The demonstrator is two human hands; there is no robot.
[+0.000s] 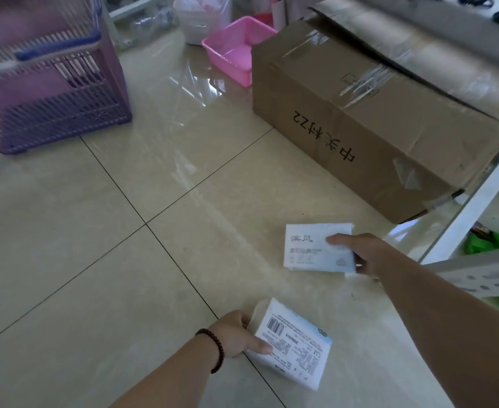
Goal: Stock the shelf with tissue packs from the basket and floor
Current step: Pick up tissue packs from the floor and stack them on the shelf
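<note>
both hands grip flat white plastic-wrapped tissue packs: left hand [236, 334] one [294, 343], right hand [363, 254] another [313, 248].

Two bare forearms without sleeves, dark beaded bracelet [217, 350] around the left wrist

Two tissue packs [319, 248] [294, 344], one purple basket [48, 92], one cardboard box [375, 113], one pink tub [233, 51], two hands [363, 254] [236, 334]
</note>
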